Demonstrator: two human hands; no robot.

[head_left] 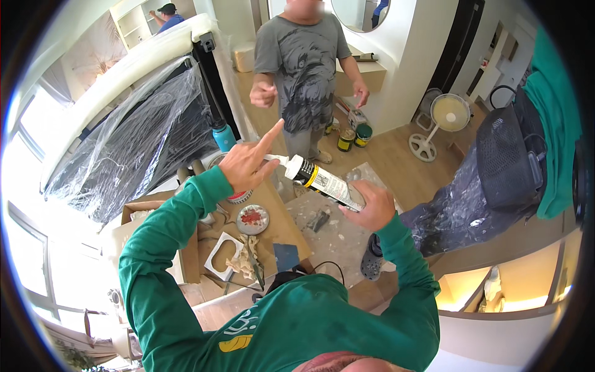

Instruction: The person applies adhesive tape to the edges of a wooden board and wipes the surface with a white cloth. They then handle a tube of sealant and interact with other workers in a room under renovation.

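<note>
Gripping tube (323, 182), right fingers (370, 197) curled, left fingers (270, 139) parted.

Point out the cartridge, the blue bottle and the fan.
Cartridge (328, 184): head view, on the printed side of its body.
Blue bottle (224, 138): head view, on the side of its body.
Fan (450, 113): head view, on its round head.

The cartridge (328, 185) looks like smooth plastic with a slight gloss, its pale nozzle (279, 159) plastic too. The green sleeves (158, 234) are matt cloth. At left, clear plastic film (142, 127) shines, crinkled. The desk (282, 214) has a matt, cardboard-like top with rough, crumpled paper (243, 265). Far off, the wood-look floor (396, 149) appears smooth.
</note>
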